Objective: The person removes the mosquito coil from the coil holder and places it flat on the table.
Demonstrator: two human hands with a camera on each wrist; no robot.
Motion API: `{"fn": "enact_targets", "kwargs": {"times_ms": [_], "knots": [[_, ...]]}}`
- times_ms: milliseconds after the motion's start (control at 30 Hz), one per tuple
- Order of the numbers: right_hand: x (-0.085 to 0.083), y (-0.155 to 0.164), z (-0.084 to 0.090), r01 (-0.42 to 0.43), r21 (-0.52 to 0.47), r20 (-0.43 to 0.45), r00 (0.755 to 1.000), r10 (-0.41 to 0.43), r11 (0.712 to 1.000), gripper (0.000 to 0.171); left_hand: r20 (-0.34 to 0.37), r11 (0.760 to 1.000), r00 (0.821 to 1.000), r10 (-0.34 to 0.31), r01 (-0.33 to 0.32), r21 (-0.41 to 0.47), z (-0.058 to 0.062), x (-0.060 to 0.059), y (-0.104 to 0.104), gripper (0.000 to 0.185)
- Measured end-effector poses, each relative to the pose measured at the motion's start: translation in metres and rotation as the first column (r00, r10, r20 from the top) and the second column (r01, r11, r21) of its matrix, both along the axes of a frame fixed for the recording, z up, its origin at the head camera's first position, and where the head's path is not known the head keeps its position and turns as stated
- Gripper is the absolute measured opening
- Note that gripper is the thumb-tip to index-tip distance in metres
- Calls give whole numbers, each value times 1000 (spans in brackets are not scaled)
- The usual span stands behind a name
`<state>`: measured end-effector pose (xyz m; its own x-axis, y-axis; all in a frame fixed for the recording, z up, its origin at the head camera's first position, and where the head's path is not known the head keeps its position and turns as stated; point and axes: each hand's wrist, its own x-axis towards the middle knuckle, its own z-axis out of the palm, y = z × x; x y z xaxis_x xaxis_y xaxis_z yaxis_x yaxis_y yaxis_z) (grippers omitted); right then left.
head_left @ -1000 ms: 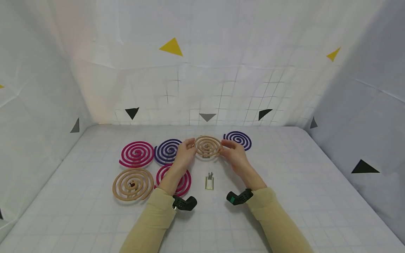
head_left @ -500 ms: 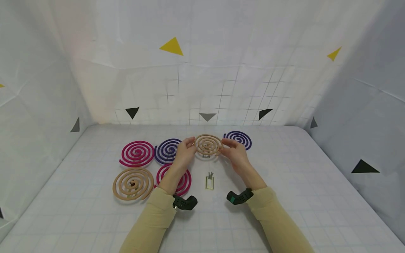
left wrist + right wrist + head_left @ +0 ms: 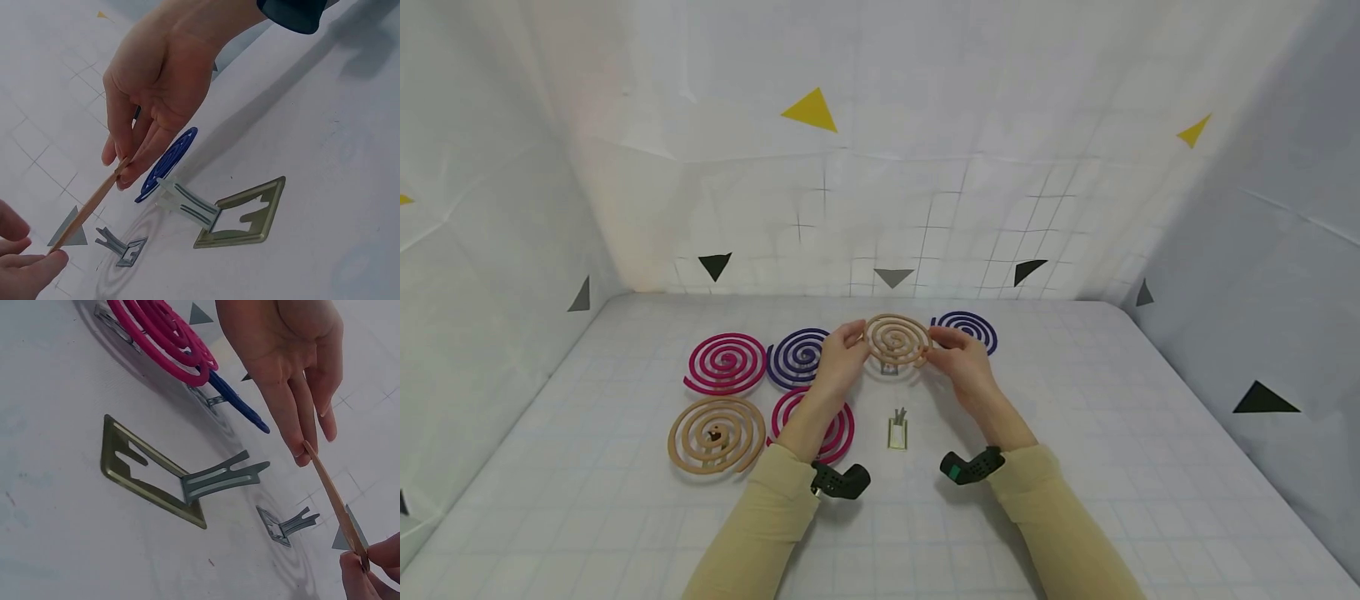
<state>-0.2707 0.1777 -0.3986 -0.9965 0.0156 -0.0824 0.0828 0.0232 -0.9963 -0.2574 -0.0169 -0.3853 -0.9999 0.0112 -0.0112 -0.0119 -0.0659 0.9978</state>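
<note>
Near the middle of the head view, you hold a tan coil [image 3: 897, 339] up off the white gridded table [image 3: 1120, 467], your left hand [image 3: 842, 357] pinching its left edge and your right hand [image 3: 961, 360] pinching its right edge. Both hands are clamped on that coil, close together with only the coil between them. Directly below it a small grey stand [image 3: 889, 367] sits on the table, and lower in the frame stands a brass-coloured stand [image 3: 897, 429]. At centre left lie a pink coil [image 3: 726, 364], a purple coil [image 3: 795, 357], a second tan coil [image 3: 716, 434] and another pink coil [image 3: 829, 427] partly under your left forearm. Just right of your fingers rests a second purple coil [image 3: 967, 329].
</note>
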Motion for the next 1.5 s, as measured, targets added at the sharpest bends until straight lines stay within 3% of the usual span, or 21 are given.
{"fn": "enact_targets", "kwargs": {"times_ms": [233, 367, 800, 1167, 1500], "knots": [[-1, 6, 6, 13, -55, -33, 999, -14, 998, 45, -5, 1000, 1000, 9, -9, 21, 4, 0, 3, 45], [0, 8, 12, 14, -115, -52, 998, -20, 993, 43, 2, 998, 1000, 11, -11, 58, 13, 5, 3, 44], [0, 21, 31, 2, -158, -23, 1000, -6, 987, 41, 41, 966, 999, 5, -15, 256, 28, 9, 8, 45], [9, 57, 53, 3, -132, -32, 999, -7, 991, 47, -24, 947, 999, -49, 54, 316, 67, 20, 41, 45], [24, 90, 56, 70, -131, -45, 996, -76, 989, 50, -16, 932, 997, -70, 71, 356, 69, 28, 73, 43]]}}
